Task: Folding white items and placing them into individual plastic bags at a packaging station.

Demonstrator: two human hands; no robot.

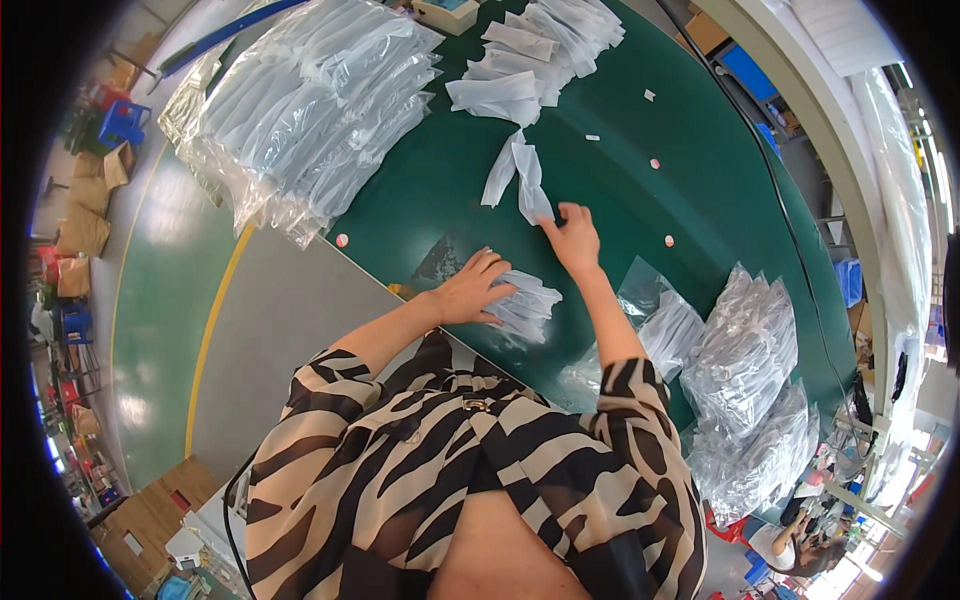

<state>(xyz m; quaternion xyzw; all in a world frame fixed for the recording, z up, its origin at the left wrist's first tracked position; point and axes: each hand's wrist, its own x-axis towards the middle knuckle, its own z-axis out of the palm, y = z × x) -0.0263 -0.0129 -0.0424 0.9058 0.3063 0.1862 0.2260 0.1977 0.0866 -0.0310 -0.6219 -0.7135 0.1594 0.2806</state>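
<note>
Head view, looking down on a green table (pixel 610 170). Left hand (pixel 466 292) lies over the left end of a small bundle of pale, wrapped packets (pixel 530 308) at the near edge, fingers a little spread; whether it grips or only presses, cannot tell. Right hand (pixel 576 242) reaches farther out, thumb and forefinger close together at the near end of a single packet (pixel 530 180); cannot tell if it is pinched or merely touched. A second packet (pixel 500 172) lies just beside it, upper ends meeting, so a tug on one could drag the other or skew it. Main heap (pixel 545 60) fans out beyond; a pull near its foot might set the overlapping layers sliding. Wrappers look slick: light pressure from the left hand could let the bundle splay, perhaps over the near edge. Bagged stacks (pixel 745 350) sit beside the right forearm; an elbow swung outward might knock them.
</note>
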